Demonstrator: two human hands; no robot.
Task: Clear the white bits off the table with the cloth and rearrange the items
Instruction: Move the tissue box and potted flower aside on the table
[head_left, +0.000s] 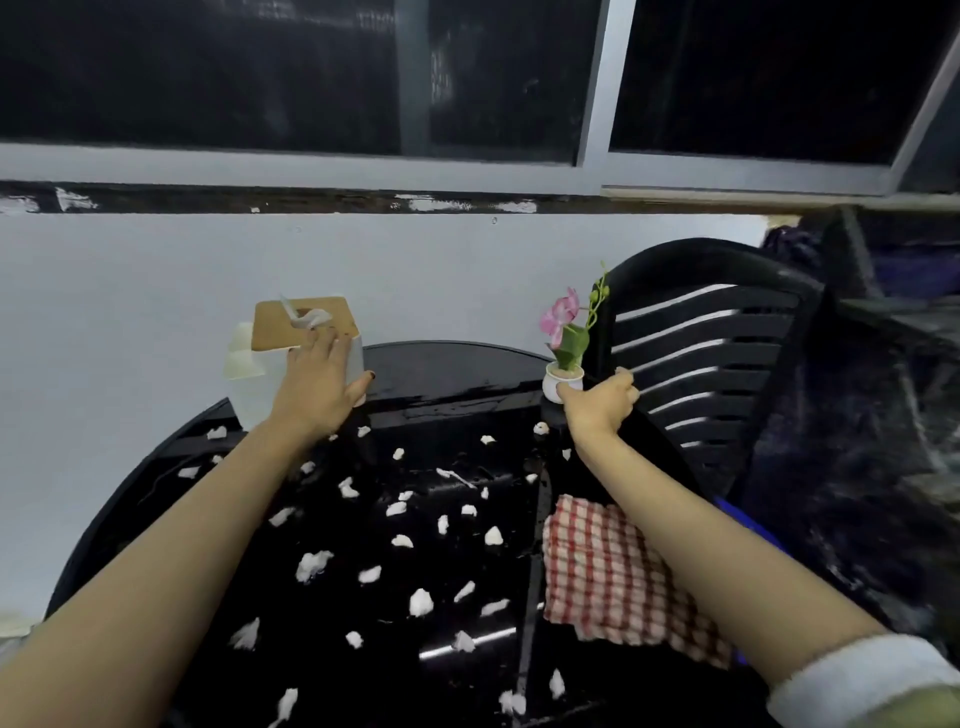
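Gripping both far items: your left hand wraps the tissue box, right hand clasps the flowerpot. Cloth lies under your right forearm, bits on the tabletop between your arms.

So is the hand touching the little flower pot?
Touching. The head view shows the right hand wrapped around the white flower pot at the table's far edge.

**Indoor light, dark panes, soft edges**

We see even artificial light on the pale wall, the window black (night outside, it seems). Glare streaks the glossy black table. Wide-angle bending curves the edges; motion blur smears the right side.
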